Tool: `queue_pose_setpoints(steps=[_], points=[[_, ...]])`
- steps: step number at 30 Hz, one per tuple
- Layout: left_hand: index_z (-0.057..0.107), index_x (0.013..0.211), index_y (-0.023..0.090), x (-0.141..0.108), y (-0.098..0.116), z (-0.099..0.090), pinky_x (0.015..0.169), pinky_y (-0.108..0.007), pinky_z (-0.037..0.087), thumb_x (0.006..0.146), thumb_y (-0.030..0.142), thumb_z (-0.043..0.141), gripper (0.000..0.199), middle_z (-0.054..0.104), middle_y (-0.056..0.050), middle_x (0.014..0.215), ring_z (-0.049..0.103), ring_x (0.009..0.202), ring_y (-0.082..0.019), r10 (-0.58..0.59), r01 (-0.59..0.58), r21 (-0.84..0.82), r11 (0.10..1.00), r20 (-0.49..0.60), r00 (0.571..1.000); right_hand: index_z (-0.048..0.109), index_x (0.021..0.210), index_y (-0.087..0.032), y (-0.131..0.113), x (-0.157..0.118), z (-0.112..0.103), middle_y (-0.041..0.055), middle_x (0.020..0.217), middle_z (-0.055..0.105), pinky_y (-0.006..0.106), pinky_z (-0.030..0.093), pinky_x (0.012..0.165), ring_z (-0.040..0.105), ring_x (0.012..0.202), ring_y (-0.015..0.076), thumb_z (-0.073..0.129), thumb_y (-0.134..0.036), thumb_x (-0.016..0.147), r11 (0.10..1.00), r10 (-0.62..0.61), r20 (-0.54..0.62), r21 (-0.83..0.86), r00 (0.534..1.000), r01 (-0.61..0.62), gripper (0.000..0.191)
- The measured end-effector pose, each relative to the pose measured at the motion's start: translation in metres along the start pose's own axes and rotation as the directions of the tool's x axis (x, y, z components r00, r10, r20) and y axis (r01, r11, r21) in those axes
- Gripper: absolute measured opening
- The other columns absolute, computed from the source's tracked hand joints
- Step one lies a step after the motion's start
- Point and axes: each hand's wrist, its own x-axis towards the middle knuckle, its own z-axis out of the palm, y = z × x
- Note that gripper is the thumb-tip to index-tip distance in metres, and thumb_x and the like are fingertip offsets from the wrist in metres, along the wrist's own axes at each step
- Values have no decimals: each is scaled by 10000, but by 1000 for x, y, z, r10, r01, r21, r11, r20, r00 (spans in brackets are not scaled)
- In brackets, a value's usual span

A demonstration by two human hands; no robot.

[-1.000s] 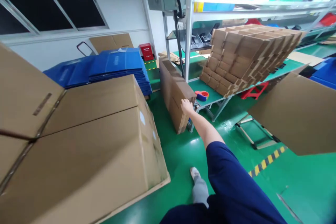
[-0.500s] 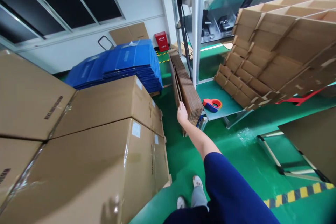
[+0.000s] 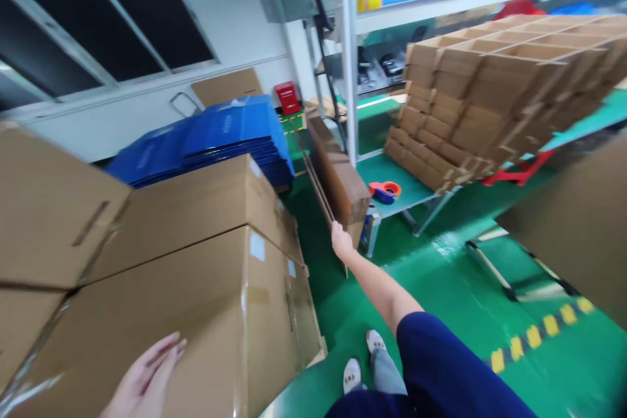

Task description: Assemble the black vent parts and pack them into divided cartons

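My right hand point(image 3: 341, 241) grips the near end of a thin flat cardboard sheet point(image 3: 318, 191), which stands on edge and slants away from me. Just right of it a thick stack of folded cardboard point(image 3: 337, 173) leans beside the metal frame, with a gap between. My left hand point(image 3: 147, 375) is in front of a large taped carton point(image 3: 196, 313) at the lower left, fingers apart and holding nothing.
Blue folded boxes point(image 3: 230, 130) lie behind the cartons. A red and blue tape dispenser point(image 3: 385, 192) rests on the green shelf point(image 3: 406, 176), near stacked cardboard dividers point(image 3: 470, 91). A cardboard-topped frame point(image 3: 568, 228) stands at right.
My left hand has come into view at the lower left. My right hand has drawn the sheet slightly nearer and away from the stack. The view has shifted.
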Motion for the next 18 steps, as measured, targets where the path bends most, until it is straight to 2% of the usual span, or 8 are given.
queue_pose_setpoints(steps=[2, 4, 5, 7, 9, 11, 15, 18], points=[[700, 1066, 342, 35, 3, 39, 979, -460, 597, 842, 626, 562, 387, 793, -5, 1087, 723, 1120, -332, -1, 21, -149, 989, 128, 992, 252, 1628, -258, 39, -49, 6, 166, 1351, 588, 300, 568, 841, 735, 1009, 249, 397, -37, 947, 999, 46, -15, -4, 999, -46, 730], [714, 1037, 317, 65, 24, 96, 999, -464, 588, 797, 612, 596, 398, 790, -25, 1089, 729, 1095, -338, 167, -123, -159, 980, 306, 937, 106, 1666, -321, 90, -100, 6, 117, 1296, 634, 277, 564, 778, 742, 930, 232, 461, -36, 889, 999, 43, -14, -28, 999, -44, 901], [721, 1036, 302, 73, 41, 129, 994, -460, 590, 790, 590, 588, 402, 789, -39, 1086, 737, 1065, -337, 305, -260, -163, 952, 406, 861, 46, 1672, -333, 119, -128, 3, 104, 1266, 651, 273, 558, 742, 740, 890, 228, 478, -41, 868, 998, 30, -9, -53, 1000, -30, 958], [725, 1104, 255, 70, 86, 192, 1023, -454, 567, 790, 498, 571, 427, 772, -86, 1157, 721, 1099, -341, 574, -563, -222, 796, 570, 588, 23, 1676, -329, 179, -190, -9, 91, 1196, 674, 271, 541, 693, 726, 847, 226, 476, -60, 869, 992, 20, -2, -121, 1000, -20, 963], [670, 1296, 192, 44, 137, 244, 1112, -485, 486, 802, 366, 559, 536, 672, -151, 1374, 595, 1316, -364, 725, -808, -246, 536, 625, 290, 114, 1677, -321, 236, -258, -29, 77, 1110, 687, 270, 529, 691, 706, 839, 219, 460, -68, 890, 978, 74, -27, -195, 997, -78, 896], [520, 1494, 149, 6, 186, 281, 1194, -581, 341, 793, 242, 575, 709, 447, -195, 1595, 352, 1512, -388, 768, -951, -166, 260, 633, 99, 238, 1660, -307, 288, -327, -52, 68, 1001, 690, 281, 525, 734, 681, 836, 212, 432, -40, 901, 947, 156, -94, -267, 983, -176, 828], [301, 1625, 161, -76, 260, 330, 1196, -723, 61, 764, 225, 700, 950, 207, -227, 1696, 151, 1572, -423, 705, -995, -71, -75, 702, -104, 425, 1596, -281, 378, -470, -86, 86, 856, 670, 348, 496, 920, 634, 826, 206, 335, 20, 930, 888, 250, -285, -313, 925, -337, 737], [446, 1553, 182, -145, 286, 357, 1184, -677, 154, 813, 393, 715, 815, 518, -235, 1525, 383, 1460, -440, 533, -976, -205, -73, 819, -212, 491, 1557, -248, 432, -574, -79, 116, 886, 684, 391, 423, 1077, 645, 898, 215, 334, -4, 940, 829, 444, -462, -112, 768, -548, 682]])
